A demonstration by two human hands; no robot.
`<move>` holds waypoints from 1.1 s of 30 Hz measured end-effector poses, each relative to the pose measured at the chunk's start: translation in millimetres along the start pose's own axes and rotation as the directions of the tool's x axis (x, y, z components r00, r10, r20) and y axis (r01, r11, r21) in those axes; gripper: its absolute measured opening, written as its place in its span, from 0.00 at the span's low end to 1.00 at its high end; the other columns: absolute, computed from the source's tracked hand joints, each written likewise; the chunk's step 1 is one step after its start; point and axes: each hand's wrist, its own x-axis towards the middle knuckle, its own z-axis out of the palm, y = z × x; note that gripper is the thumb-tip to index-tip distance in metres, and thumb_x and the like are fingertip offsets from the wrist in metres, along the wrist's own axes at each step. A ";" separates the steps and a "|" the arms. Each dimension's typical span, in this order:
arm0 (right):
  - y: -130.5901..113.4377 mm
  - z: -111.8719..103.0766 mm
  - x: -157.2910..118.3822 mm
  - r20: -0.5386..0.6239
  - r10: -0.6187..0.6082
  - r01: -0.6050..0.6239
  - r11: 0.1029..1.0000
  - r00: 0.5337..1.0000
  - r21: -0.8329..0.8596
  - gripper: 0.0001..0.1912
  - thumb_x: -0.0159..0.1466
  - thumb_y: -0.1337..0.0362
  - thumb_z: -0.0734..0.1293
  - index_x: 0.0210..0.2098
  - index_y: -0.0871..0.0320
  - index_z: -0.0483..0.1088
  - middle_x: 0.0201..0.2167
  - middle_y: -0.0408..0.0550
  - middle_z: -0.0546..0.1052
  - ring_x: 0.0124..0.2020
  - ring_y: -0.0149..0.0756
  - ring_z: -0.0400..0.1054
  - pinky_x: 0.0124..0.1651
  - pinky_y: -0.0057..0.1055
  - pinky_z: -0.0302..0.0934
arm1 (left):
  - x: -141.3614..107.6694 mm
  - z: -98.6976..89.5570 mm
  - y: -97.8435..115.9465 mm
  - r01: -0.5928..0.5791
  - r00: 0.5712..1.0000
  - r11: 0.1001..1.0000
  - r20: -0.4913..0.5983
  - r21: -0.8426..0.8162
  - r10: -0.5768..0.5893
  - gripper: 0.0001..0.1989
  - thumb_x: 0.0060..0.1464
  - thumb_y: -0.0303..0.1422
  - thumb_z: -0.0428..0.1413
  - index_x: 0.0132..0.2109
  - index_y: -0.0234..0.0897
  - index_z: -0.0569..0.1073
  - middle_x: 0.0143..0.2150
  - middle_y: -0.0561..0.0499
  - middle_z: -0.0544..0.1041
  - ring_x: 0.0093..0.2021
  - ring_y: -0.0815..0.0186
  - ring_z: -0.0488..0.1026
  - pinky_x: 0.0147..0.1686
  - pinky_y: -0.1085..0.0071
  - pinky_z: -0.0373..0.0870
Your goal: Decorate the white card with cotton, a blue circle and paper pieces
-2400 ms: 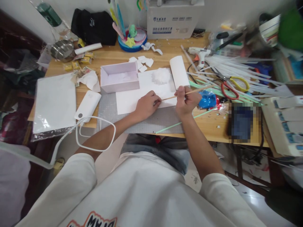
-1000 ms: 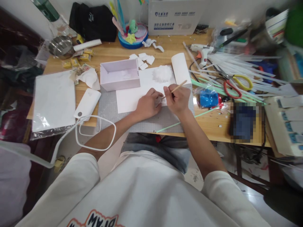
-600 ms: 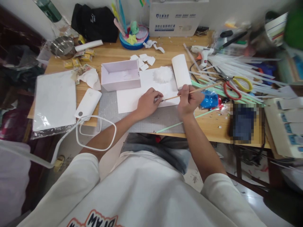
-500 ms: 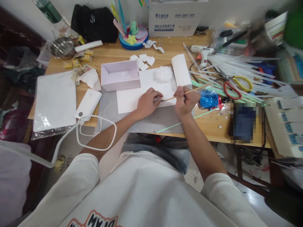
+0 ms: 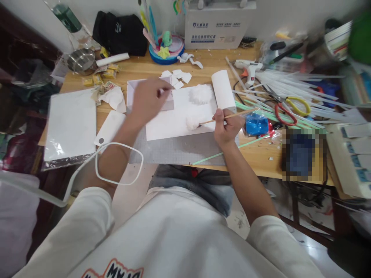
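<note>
My right hand (image 5: pixel 228 125) is closed round a thin wooden stick (image 5: pixel 245 112) with a dark tip, pointing left. That tip meets a small white fluffy tuft (image 5: pixel 191 122) on a white sheet (image 5: pixel 168 125). A second, larger white fluffy tuft (image 5: pixel 201 94) lies farther back on the sheet. My left hand (image 5: pixel 150 96), smeared by motion, is over the open white box (image 5: pixel 167 105) and hides much of it. Its fingers look bent, but whether anything is between them I cannot make out. A white roll (image 5: pixel 223 89) is beside the larger tuft.
Scissors (image 5: pixel 285 106), a glue gun (image 5: pixel 251 70) and several translucent sticks (image 5: pixel 292 83) crowd the right side. A grey mat (image 5: pixel 179 150) lies under the sheet. At left are a white power bank (image 5: pixel 110 127) and a bagged white pack (image 5: pixel 71 125). A white looped tube (image 5: pixel 142 166) crosses my left forearm.
My left hand has moved left and back, away from the stick's tip to above the box. The small tuft at the tip now shows. My right hand keeps its hold, nearly still.
</note>
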 end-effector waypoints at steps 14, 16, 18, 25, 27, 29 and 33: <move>2.3 -0.4 -0.3 0.003 -0.018 0.018 1.000 1.000 0.012 0.30 0.74 0.47 0.55 0.19 0.54 0.62 0.15 0.40 0.64 0.19 0.28 0.58 0.27 0.33 0.50 | 50.8 7.4 -76.2 0.024 0.936 0.874 0.296 0.486 -0.190 0.10 0.60 0.37 0.62 0.42 0.33 0.82 0.31 0.50 0.71 0.48 0.54 0.76 0.53 0.51 0.70; 1.5 -0.4 -0.2 -0.007 -0.036 0.037 0.999 0.999 0.010 0.29 0.74 0.48 0.56 0.19 0.54 0.63 0.15 0.40 0.65 0.18 0.28 0.58 0.27 0.32 0.50 | 51.7 7.9 -76.3 0.049 0.939 0.870 0.275 0.491 -0.208 0.09 0.60 0.34 0.60 0.43 0.34 0.83 0.34 0.48 0.73 0.49 0.53 0.75 0.54 0.51 0.69; 0.9 -0.4 -0.2 -0.018 -0.050 0.050 0.999 0.999 0.012 0.29 0.74 0.49 0.57 0.19 0.55 0.64 0.15 0.40 0.65 0.18 0.27 0.59 0.26 0.32 0.50 | 51.5 5.5 -76.4 0.049 0.933 0.874 0.291 0.483 -0.213 0.13 0.62 0.34 0.56 0.46 0.33 0.82 0.37 0.47 0.75 0.51 0.56 0.73 0.55 0.55 0.66; 0.0 -0.4 0.2 -0.031 -0.071 0.072 0.997 0.997 0.032 0.28 0.74 0.50 0.57 0.20 0.54 0.64 0.16 0.41 0.69 0.19 0.28 0.62 0.27 0.32 0.53 | 47.6 -7.2 -75.5 0.084 0.923 0.916 0.316 0.393 -0.220 0.14 0.66 0.38 0.54 0.47 0.38 0.82 0.41 0.49 0.80 0.44 0.62 0.69 0.45 0.66 0.62; 0.1 -0.4 0.4 -0.022 -0.065 0.066 0.997 0.998 0.031 0.28 0.74 0.50 0.57 0.20 0.54 0.63 0.16 0.41 0.69 0.19 0.28 0.62 0.27 0.32 0.53 | 47.4 -9.0 -75.5 0.073 0.926 0.919 0.315 0.388 -0.206 0.12 0.66 0.34 0.54 0.45 0.37 0.82 0.38 0.49 0.80 0.41 0.63 0.69 0.44 0.67 0.62; 0.2 -0.4 0.5 -0.011 -0.054 0.054 0.998 0.999 0.030 0.29 0.74 0.49 0.56 0.20 0.54 0.62 0.16 0.41 0.69 0.19 0.28 0.62 0.27 0.32 0.53 | 47.5 -12.0 -74.5 0.074 0.943 0.921 0.274 0.382 -0.189 0.10 0.64 0.32 0.56 0.44 0.35 0.82 0.34 0.51 0.78 0.38 0.65 0.69 0.44 0.68 0.63; -0.7 -0.7 0.8 -0.003 -0.020 0.020 1.000 1.000 0.025 0.30 0.74 0.46 0.55 0.20 0.54 0.62 0.17 0.42 0.70 0.20 0.28 0.63 0.27 0.31 0.54 | 43.6 -24.9 -61.5 0.097 0.981 0.937 0.128 0.335 -0.147 0.08 0.64 0.31 0.58 0.44 0.33 0.82 0.34 0.53 0.77 0.36 0.69 0.66 0.47 0.68 0.65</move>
